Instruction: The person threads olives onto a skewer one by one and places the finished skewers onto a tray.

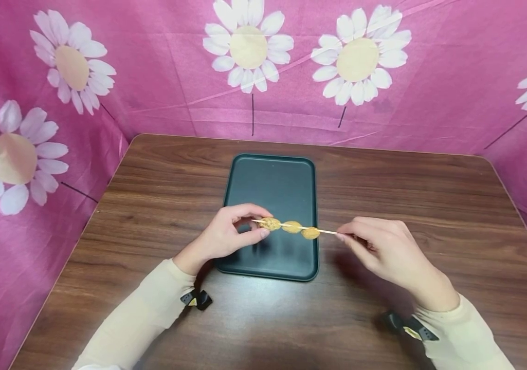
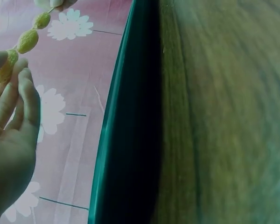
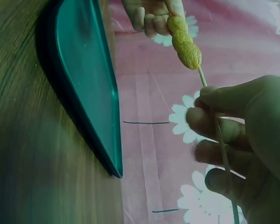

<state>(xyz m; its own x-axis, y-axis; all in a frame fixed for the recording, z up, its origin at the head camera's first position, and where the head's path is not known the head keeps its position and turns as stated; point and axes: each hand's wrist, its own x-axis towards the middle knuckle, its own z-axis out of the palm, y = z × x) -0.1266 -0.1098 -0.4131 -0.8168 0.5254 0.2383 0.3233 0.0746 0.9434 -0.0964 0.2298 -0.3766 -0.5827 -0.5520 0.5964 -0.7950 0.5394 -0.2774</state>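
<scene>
Three golden, wrinkled fried balls are threaded on a thin wooden skewer (image 1: 329,232), held above a dark green tray (image 1: 272,177). My left hand (image 1: 228,234) pinches the leftmost ball (image 1: 270,223) between thumb and fingers, with the skewer's pointed tip showing just past it. The middle ball (image 1: 292,227) and the right ball (image 1: 311,233) sit close behind. My right hand (image 1: 388,252) grips the bare part of the skewer between thumb and forefinger. In the right wrist view the rest of the stick (image 3: 224,156) runs down across the curled fingers.
The tray lies flat on a brown wood-grain table (image 1: 406,195), its raised rim all around. A pink cloth (image 1: 161,61) with large white flowers hangs behind and beside the table. A dark strap device (image 1: 196,299) sits at each wrist.
</scene>
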